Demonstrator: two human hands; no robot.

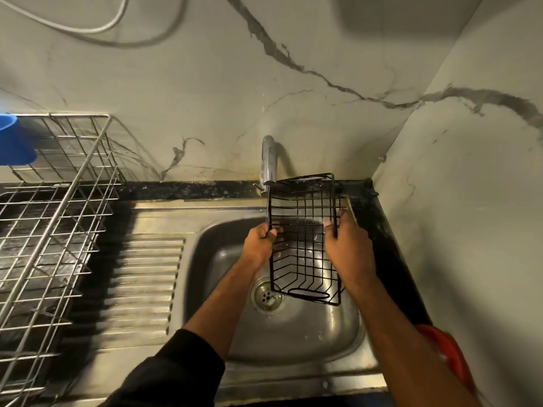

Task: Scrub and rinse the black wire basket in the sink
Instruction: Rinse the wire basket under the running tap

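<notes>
The black wire basket (305, 218) hangs lengthwise over the steel sink (323, 333), its far end up near the chrome tap (269, 160) and its near end above the drain (266, 295). My left hand (260, 242) grips the basket's left rim wire. My right hand (346, 245) grips the right rim, thumb inside the basket. I see no water running from the tap.
A large silver wire dish rack (53, 207) stands on the dark counter at the left, with a blue bowl (13, 142) at its far corner. The ribbed drainboard (141, 283) lies beside the sink. A red object (446, 353) sits at the right edge. Marble walls close in behind and on the right.
</notes>
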